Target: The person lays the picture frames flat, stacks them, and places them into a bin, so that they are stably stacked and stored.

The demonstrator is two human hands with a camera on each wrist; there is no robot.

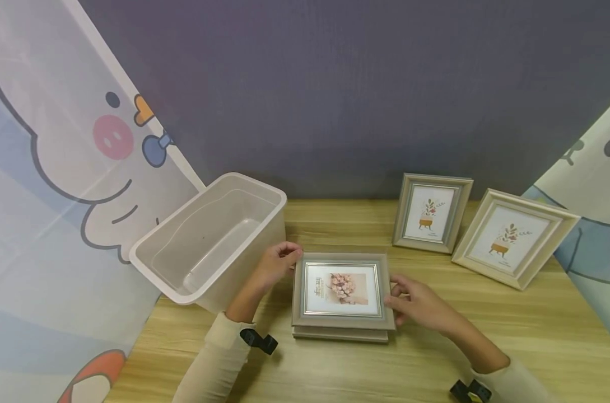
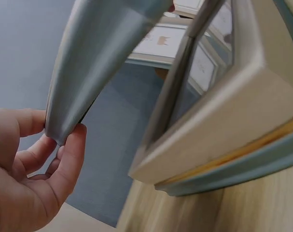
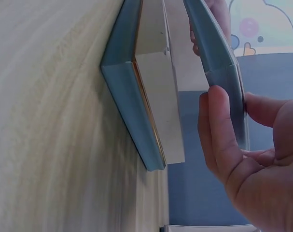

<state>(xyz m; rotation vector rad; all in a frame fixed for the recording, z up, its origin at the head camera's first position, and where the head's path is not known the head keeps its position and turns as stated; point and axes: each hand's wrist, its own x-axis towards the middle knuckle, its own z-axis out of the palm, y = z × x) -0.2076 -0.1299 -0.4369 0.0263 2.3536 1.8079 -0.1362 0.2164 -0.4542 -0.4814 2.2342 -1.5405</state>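
My left hand [image 1: 276, 263] pinches the far left corner of a beige picture frame [image 1: 343, 289] with a flower print. On its right edge, fingers and thumb of my right hand [image 1: 418, 302] grip the same frame. It is held face up, with a gap between it and the stacked frames [image 1: 340, 336] below. The left wrist view shows a beige frame with glass [image 2: 218, 125] on top of that stack. A second frame [image 3: 132, 106] lies under it, nearest the table in the right wrist view. Most of the stack is hidden from above.
Two picture frames with plant prints, one upright [image 1: 431, 243] and one leaning back [image 1: 516, 210], stand at the right. A deep beige bin [image 1: 256, 254] is close to my left forearm. The wooden table [image 1: 335, 372] ends at a dark wall [image 1: 335, 101].
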